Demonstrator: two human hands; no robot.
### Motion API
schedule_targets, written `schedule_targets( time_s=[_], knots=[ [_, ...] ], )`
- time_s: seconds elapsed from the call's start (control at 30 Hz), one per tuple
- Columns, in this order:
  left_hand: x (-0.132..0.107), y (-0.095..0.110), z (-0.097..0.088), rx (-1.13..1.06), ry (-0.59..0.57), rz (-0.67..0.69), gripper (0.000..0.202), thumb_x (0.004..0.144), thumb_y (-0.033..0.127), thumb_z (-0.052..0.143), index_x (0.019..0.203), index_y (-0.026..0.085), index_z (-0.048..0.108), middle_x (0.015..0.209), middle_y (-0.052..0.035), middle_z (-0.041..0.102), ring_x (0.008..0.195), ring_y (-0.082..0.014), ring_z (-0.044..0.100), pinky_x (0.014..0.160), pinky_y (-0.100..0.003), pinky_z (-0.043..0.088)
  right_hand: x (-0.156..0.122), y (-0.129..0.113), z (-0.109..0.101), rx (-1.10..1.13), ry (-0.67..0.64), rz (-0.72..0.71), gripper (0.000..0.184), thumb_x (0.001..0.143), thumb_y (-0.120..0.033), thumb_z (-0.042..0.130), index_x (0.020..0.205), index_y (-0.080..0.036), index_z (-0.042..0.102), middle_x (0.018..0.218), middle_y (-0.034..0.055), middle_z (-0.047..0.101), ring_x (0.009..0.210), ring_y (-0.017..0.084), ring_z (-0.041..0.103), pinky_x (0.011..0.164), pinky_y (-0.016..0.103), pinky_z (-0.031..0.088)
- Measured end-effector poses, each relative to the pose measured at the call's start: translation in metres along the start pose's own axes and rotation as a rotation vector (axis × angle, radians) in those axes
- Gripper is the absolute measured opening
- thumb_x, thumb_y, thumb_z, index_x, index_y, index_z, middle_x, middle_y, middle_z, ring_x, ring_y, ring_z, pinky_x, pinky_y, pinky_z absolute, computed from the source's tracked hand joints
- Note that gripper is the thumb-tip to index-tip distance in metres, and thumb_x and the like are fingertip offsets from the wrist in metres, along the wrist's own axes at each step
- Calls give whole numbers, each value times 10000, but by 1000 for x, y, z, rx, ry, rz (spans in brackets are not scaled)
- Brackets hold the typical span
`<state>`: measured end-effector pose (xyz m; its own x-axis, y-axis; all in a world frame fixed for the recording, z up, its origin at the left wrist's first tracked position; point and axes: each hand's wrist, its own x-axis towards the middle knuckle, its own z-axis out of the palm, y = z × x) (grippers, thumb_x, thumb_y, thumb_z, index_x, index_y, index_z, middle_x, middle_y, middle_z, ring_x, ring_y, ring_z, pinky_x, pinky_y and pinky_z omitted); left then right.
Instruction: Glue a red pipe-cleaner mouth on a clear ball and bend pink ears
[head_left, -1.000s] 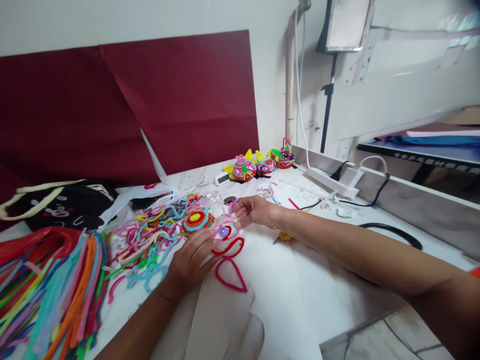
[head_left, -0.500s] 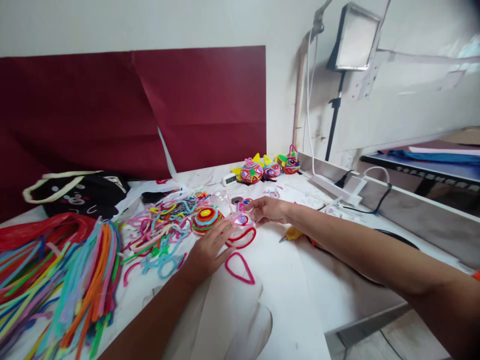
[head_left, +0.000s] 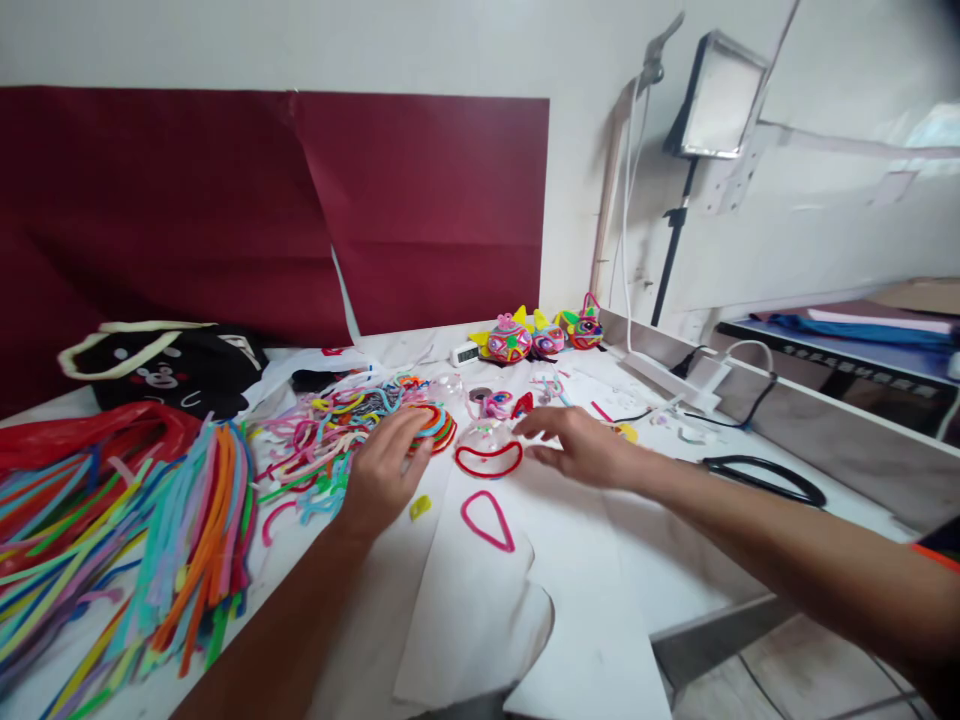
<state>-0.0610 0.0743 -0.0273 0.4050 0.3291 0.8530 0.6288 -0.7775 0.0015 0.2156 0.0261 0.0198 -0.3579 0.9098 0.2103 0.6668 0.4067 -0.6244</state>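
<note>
My left hand [head_left: 388, 465] is over the left part of a round striped pipe-cleaner coil [head_left: 442, 430], fingers stretched out and thumb apart. Whether its fingertips touch the coil I cannot tell. To the right, my right hand [head_left: 574, 445] hovers with parted fingers beside a clear plastic dome [head_left: 484, 434], nothing visible in its grasp. A red curved pipe-cleaner loop [head_left: 489, 472] lies at the dome's front. Nearer to me, a pink teardrop-shaped loop [head_left: 487, 520] rests on white paper [head_left: 457, 620]. A small yellow-green piece [head_left: 421, 507] lies left of it.
Loose pipe cleaners [head_left: 187, 540] spread across the left, before a black bag [head_left: 172, 370]. Several decorated fish-like ornaments [head_left: 510, 338] stand at the back by a small digital timer [head_left: 465, 353]. A power strip [head_left: 660, 370] runs along the right ledge. A black cable loop [head_left: 765, 480] lies below my right forearm.
My hands have moved apart, the left away from the dome to the coil, the right off the dome. The purple-and-white eye shape no longer shows at the dome. The view has shifted slightly.
</note>
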Motion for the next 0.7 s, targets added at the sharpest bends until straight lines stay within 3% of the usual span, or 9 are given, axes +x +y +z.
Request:
schedule_targets(
  time_s=[0.13, 0.27, 0.37, 0.5, 0.63, 0.7],
  knots=[
    [10, -6, -17, 36, 79, -133, 249, 888, 178, 529, 1114, 185, 632, 1131, -78, 658, 1096, -225, 596, 1001, -387, 454, -59, -14, 22, -104, -74, -288, 286, 923, -235, 508, 1183, -228, 627, 1174, 110, 637, 1078, 223, 600, 932, 353, 471],
    [20, -5, -28, 43, 46, -239, 235, 914, 234, 481, 1060, 161, 649, 1068, -87, 666, 1047, -217, 609, 962, -371, 463, -97, -4, 43, -175, 3, -419, 319, 958, -304, 479, 1237, -183, 575, 1168, 143, 630, 1079, 239, 594, 921, 383, 487],
    [22, 2, -29, -13, -138, -214, 233, 908, 253, 493, 1025, 161, 672, 1026, -85, 696, 994, -211, 638, 923, -352, 484, -109, 12, 55, -255, 116, -435, 298, 961, -295, 481, 1201, -156, 589, 1151, 162, 628, 1052, 253, 598, 885, 413, 500],
    [14, 16, -25, -120, -444, -103, 233, 890, 284, 530, 1014, 182, 699, 1042, -79, 721, 986, -212, 662, 908, -339, 503, -112, 27, 64, -298, 193, -355, 273, 969, -312, 468, 1142, -166, 620, 1112, 148, 639, 996, 233, 610, 847, 390, 509],
    [2, 39, -21, -191, -650, -23, 273, 877, 363, 572, 1061, 204, 696, 1084, -81, 721, 1017, -213, 658, 911, -327, 514, -110, 24, 66, -359, 189, -346, 253, 975, -317, 458, 1067, -166, 639, 1016, 122, 653, 965, 219, 601, 845, 380, 484],
    [-3, 51, -21, -219, -726, 12, 406, 840, 457, 616, 1162, 214, 659, 1180, -85, 688, 1076, -219, 638, 935, -320, 509, -109, 20, 65, -413, 215, -373, 240, 979, -298, 452, 1030, -158, 640, 942, 109, 653, 930, 208, 597, 827, 363, 475]
  ],
)
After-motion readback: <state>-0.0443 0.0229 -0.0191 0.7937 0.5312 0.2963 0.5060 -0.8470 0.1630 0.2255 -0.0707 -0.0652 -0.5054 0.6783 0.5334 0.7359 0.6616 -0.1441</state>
